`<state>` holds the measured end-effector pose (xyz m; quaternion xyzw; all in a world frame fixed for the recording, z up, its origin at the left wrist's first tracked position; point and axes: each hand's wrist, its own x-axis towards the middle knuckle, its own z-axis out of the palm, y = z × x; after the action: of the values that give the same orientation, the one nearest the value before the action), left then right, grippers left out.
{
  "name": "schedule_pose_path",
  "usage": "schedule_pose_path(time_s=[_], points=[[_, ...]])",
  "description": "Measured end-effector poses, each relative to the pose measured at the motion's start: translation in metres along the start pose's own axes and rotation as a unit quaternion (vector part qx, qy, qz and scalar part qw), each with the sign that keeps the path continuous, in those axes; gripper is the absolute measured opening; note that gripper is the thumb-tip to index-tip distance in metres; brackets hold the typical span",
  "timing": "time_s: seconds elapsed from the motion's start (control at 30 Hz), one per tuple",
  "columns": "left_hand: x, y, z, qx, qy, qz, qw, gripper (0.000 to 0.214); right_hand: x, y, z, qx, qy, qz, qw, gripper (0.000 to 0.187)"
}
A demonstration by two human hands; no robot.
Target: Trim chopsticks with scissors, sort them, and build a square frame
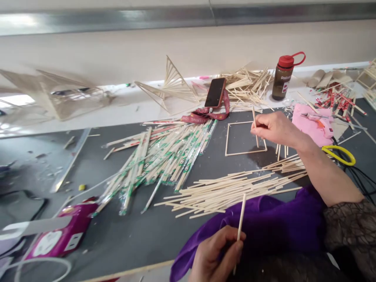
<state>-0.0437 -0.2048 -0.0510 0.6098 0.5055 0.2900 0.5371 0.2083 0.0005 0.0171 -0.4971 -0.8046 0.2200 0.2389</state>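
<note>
My left hand (217, 254), low in the view, is closed on a bare wooden chopstick (242, 215) that points upward between thumb and fingers. Farther off to the right, my right hand (276, 127) pinches another chopstick (254, 114), held nearly upright at the right side of a square frame of thin sticks (226, 139). Whether this stick touches the frame I cannot tell. The frame lies flat on the dark tabletop (111, 235). Between my hands are many loose bare chopsticks (217, 192), roughly parallel. Purple cloth (282, 219) covers my lap.
Wrapped chopsticks (164, 156) lie in a heap left of centre. Behind are a phone (216, 92) on a strap, a stick pile (246, 88), a bottle (282, 80) and stick models (172, 84). A glue gun (321, 122) rests on pink material (304, 131), near a yellow loop (340, 156).
</note>
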Motion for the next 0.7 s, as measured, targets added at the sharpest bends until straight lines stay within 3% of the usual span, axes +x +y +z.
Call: schedule_pose_path(time_s=[0.2, 0.4, 0.5, 0.6, 0.7], points=[[-0.003, -0.011, 0.012, 0.072, 0.079, 0.105, 0.989, 0.010, -0.008, -0.022, -0.018, 0.023, 0.036, -0.008, 0.999, 0.013], [-0.007, -0.026, 0.022, 0.178, 0.153, 0.261, 0.936, 0.019, -0.032, -0.045, -0.023, 0.185, 0.126, -0.075, 0.972, 0.017], [-0.009, -0.036, 0.023, 0.191, 0.179, 0.318, 0.911, 0.024, -0.039, -0.061, -0.020, 0.234, 0.160, -0.065, 0.957, 0.014], [-0.011, -0.046, 0.026, 0.207, 0.193, 0.334, 0.899, 0.024, -0.042, -0.073, -0.013, 0.247, 0.157, -0.039, 0.956, 0.014], [-0.012, -0.055, 0.031, 0.179, 0.225, 0.312, 0.906, 0.023, -0.041, -0.075, -0.004, 0.278, 0.132, -0.068, 0.949, 0.014]])
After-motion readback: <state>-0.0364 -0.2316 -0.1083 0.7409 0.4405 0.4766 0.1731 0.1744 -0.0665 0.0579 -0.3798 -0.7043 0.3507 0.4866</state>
